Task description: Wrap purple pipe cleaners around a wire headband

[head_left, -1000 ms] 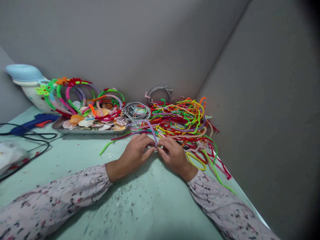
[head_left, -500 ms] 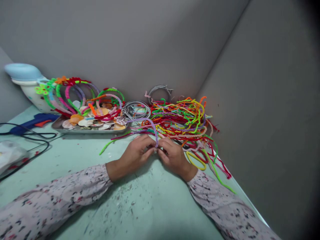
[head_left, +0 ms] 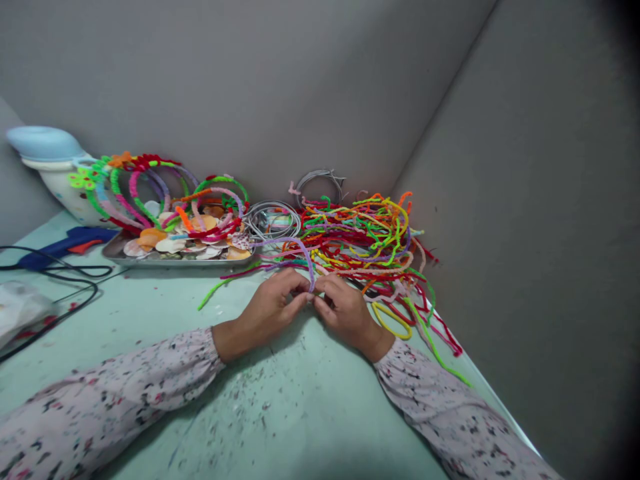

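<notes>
A purple pipe cleaner (head_left: 303, 248) arches up from between my fingertips and bends over toward the tray on the left. My left hand (head_left: 273, 301) is closed, pinching it near its lower end. Close against it, my right hand (head_left: 347, 312) is closed too, thumb and fingers pressed together at the same end. The fingers hide the very tip of the pipe cleaner. Just behind my hands lies a heaped pile of pipe cleaners (head_left: 360, 233) in many colours.
A metal tray (head_left: 175, 263) holds shells and several fuzzy hoops (head_left: 135, 190). Wire coils (head_left: 274, 220) lie beside it. At the left are a blue glue gun (head_left: 65, 247), black cable (head_left: 95, 288), a plastic bag (head_left: 23, 310) and a blue-lidded bottle (head_left: 50, 143). Walls stand behind and right.
My fingertips and the lower end of the purple pipe cleaner have shifted very slightly. Everything else stays in place.
</notes>
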`<state>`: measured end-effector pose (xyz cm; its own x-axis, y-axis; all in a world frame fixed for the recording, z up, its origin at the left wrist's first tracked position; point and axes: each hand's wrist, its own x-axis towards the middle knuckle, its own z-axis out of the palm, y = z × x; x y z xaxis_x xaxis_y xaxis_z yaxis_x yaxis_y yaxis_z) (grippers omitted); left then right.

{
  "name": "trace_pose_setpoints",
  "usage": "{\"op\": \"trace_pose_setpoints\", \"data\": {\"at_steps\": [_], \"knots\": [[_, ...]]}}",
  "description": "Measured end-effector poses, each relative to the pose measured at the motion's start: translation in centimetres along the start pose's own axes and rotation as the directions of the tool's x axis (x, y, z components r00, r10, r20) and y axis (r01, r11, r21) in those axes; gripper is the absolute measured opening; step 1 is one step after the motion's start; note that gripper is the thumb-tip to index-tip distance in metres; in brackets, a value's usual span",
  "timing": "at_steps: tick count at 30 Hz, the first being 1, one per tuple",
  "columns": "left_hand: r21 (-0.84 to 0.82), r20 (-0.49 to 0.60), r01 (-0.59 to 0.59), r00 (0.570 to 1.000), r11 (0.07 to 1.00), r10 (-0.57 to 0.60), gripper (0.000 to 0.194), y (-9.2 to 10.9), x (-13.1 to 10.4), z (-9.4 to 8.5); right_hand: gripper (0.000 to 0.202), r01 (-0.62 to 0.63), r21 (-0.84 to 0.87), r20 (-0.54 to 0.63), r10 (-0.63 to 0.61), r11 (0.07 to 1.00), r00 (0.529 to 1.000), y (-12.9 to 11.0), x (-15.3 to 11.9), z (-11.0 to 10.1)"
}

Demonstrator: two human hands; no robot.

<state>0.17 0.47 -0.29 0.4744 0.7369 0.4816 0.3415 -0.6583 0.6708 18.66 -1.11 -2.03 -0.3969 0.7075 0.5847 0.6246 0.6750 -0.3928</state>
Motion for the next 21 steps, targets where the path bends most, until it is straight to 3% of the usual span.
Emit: {"op": "trace_pose_setpoints", "data": {"at_steps": [13, 21], "knots": [[-0.019, -0.011, 0.067, 0.998, 0.998, -0.067, 0.008, 0.04, -0.07, 0.15, 0.006, -0.071, 0.061, 0.016, 0.07, 0.996, 0.997, -0.04, -0.11, 0.43], [-0.071, -0.009, 0.133, 0.991, 0.989, -0.134, 0.008, -0.21, 0.13, 0.16, 0.013, -0.042, 0.076, -0.028, 0.044, 0.996, 0.999, -0.09, 0.08, 0.3]]}}
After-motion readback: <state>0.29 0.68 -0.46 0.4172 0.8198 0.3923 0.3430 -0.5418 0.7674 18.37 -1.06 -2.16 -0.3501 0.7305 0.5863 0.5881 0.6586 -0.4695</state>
